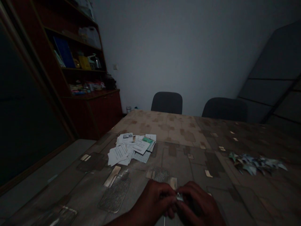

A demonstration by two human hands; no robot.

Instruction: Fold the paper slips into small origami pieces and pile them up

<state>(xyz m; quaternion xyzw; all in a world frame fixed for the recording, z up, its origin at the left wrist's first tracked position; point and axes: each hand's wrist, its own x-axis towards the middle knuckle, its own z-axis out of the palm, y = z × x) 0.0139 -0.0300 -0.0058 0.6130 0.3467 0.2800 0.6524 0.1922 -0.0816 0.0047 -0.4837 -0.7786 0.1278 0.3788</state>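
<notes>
Close to the front of the table, my left hand (pixel 157 201) and my right hand (pixel 198 202) meet with fingers pinched together. Between their fingertips sits a small piece of folded paper (pixel 179 197), pale with some print-like marks. Most of it is hidden by the fingers. Beyond my left hand lies a loose pile of printed paper squares (pixel 131 149), mostly white, one with a green patch. Over to the right, apart from my right hand, is a heap of small folded paper shapes (pixel 257 164) with pointed ends.
A patterned cloth covers the table (pixel 188 135). Two dark chairs (pixel 167 103) stand at its far side, before a pale wall. To the left rises a wooden cabinet (pixel 98 106) with shelves of household items. The room is dim.
</notes>
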